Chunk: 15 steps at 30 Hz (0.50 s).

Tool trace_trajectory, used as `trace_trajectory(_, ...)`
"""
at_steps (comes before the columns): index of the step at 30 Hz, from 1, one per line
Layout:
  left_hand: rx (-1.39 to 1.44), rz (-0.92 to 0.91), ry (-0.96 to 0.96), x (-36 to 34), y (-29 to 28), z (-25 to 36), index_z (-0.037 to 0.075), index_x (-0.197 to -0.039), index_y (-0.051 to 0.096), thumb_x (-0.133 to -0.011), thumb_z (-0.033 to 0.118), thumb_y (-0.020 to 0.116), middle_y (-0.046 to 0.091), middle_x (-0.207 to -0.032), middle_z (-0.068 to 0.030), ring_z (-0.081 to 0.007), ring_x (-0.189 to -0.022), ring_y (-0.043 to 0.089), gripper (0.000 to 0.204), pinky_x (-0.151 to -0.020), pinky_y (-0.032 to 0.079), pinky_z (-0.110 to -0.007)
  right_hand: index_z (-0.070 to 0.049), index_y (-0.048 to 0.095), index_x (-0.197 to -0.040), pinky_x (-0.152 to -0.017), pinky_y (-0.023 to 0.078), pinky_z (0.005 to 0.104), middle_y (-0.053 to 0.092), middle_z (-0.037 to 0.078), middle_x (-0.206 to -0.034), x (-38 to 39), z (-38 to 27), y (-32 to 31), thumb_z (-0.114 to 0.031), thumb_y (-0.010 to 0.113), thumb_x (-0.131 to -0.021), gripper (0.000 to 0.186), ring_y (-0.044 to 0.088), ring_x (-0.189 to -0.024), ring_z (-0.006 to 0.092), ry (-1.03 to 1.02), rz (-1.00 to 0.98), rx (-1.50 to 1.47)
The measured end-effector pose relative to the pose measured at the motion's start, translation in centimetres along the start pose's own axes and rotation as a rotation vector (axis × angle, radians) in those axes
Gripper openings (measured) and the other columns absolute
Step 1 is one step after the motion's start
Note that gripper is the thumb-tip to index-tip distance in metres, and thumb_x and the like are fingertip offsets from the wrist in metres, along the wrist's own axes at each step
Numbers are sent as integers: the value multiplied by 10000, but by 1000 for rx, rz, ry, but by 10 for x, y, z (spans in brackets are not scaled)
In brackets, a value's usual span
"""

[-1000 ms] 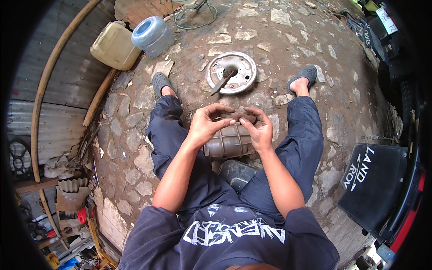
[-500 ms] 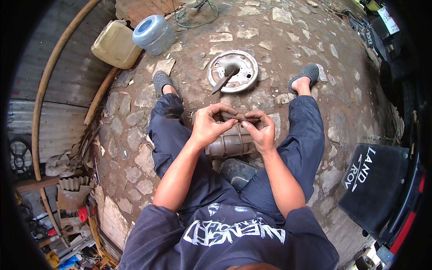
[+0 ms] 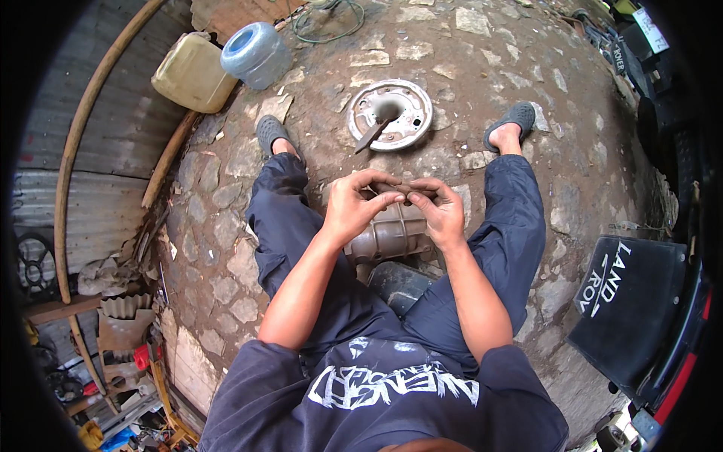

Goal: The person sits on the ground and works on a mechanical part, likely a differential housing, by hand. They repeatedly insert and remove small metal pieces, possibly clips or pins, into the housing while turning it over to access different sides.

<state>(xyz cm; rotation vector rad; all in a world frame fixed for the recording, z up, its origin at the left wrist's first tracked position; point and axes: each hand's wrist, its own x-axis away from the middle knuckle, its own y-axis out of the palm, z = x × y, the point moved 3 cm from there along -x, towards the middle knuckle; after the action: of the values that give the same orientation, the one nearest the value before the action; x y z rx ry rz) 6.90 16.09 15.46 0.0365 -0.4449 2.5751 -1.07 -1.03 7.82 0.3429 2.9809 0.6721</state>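
Note:
Between my two hands is a small, narrow, dark brown metal piece (image 3: 405,189), held in front of me above the ribbed casing. My left hand (image 3: 352,206) pinches one end between thumb and fingers. My right hand (image 3: 443,216) pinches the other end the same way. The fingers cover much of the piece, so its exact kind cannot be told. Below my hands, a grey-brown ribbed metal casing (image 3: 385,235) sits between my legs. Beyond it a round, pale metal plate with holes (image 3: 413,138) lies on the ground, a dark flat-handled tool (image 3: 369,138) resting across its near rim.
Uneven stone paving (image 3: 226,260) surrounds my feet. At the far left stand a yellowish jerrycan (image 3: 194,74) and a clear blue water jug (image 3: 257,56). A black box-like panel (image 3: 629,301) is on the right. Shelves with clutter (image 3: 120,377) line the near left.
My fingers have shifted on the small metal piece, and it has turned slightly. The right-hand fingers have moved a little toward the left hand. The plate and casing remain in place.

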Motion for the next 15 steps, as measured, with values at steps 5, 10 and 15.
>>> trace_trajectory(5,-15,70,66,-1,4,-6,38,-1009,803,-848,106,876,788,-908,-65,-138,-776,737,189,-698,583,-301,37,718,-1169,-929,576,320,760,106,-1106,2,5,2,-20,760,-960,221,727,-1020,177,-14,60,19)
trace_trajectory(10,-163,151,241,-1,5,1,41,-962,816,-831,111,879,789,-912,-92,-185,-790,750,161,-721,588,-315,37,719,-1159,-911,572,299,773,103,-1069,-2,-2,4,-21,761,-958,213,729,-998,155,33,119,175)
trace_trajectory(15,-170,91,267,-1,9,4,16,-986,818,-826,75,874,793,-918,-100,-180,-835,758,180,-772,582,-319,34,715,-1137,-884,571,285,777,108,-1045,0,5,-1,-44,759,-969,191,730,-974,144,11,209,185)
